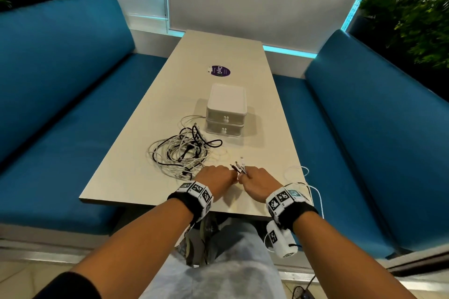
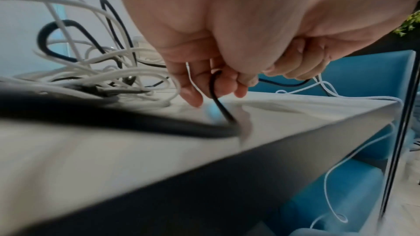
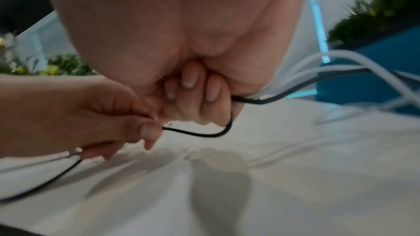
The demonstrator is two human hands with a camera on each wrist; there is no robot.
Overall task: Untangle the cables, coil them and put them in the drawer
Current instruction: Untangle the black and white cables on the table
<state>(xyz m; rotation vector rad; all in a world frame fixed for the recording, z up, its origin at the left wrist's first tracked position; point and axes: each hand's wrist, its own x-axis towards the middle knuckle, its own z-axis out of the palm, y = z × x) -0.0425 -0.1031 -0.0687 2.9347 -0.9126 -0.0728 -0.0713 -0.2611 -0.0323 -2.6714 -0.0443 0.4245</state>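
A tangle of white and black cables (image 1: 181,153) lies on the beige table (image 1: 126,177), left of my hands and in front of a small white two-drawer box (image 1: 226,110); both drawers look closed. My right hand (image 1: 256,183) grips a bundle of cable ends, whose plugs (image 1: 239,166) stick out past its knuckles. My left hand (image 1: 216,179) sits close beside it and pinches a thin black cable (image 3: 200,134) that loops between the two hands. In the left wrist view this black cable (image 2: 218,100) runs down from the left hand's fingers (image 2: 193,85) onto the table.
White cables (image 1: 313,192) trail over the table's near right corner and hang down. A purple round sticker (image 1: 220,71) lies farther back on the table. Blue benches (image 1: 60,116) flank the table on both sides; plants stand behind them.
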